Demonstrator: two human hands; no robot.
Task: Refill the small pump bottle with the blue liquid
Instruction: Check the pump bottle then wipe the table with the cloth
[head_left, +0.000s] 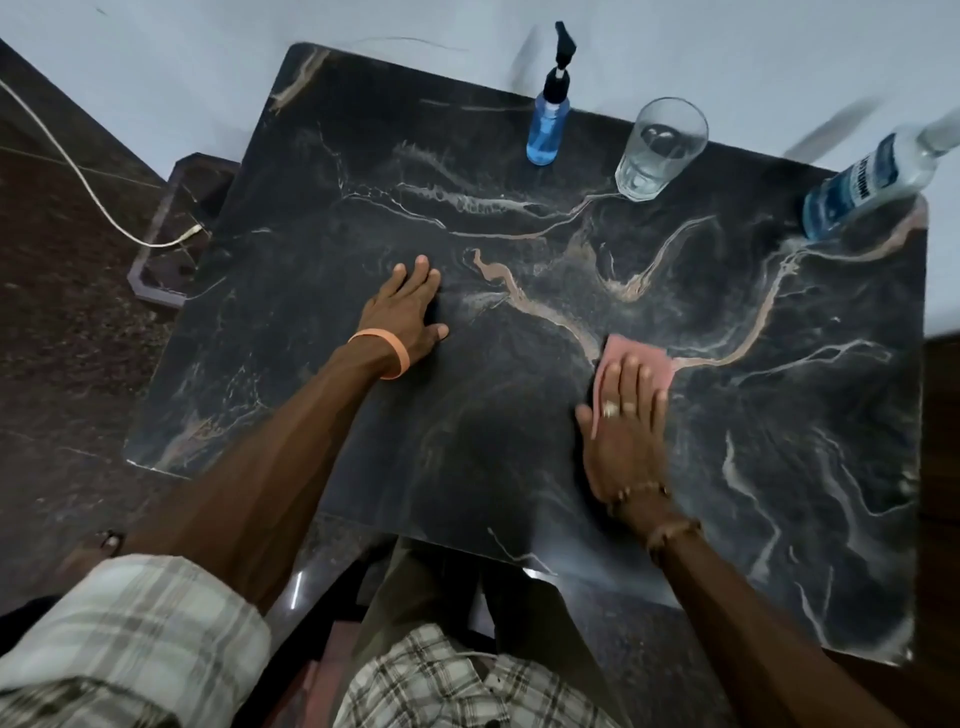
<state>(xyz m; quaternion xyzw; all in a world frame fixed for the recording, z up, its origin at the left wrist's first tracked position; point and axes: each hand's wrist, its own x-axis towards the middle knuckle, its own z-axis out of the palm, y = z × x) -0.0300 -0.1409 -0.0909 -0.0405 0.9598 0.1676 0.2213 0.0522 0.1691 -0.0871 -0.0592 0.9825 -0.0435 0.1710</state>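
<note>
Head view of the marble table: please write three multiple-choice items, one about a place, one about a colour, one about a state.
1. Where does the glass stand?
A. between the pump bottle and the large bottle
B. at the near edge
C. on the floor

2. What colour is the cloth under the right hand?
A. green
B. pink
C. white

3. How is the pump bottle?
A. lying down
B. held in a hand
C. upright, pump on

Answers: 1 A, it stands between them near the far edge of the table; 2 B, pink shows past the fingers; 3 C, it stands alone with its black pump fitted.
</note>
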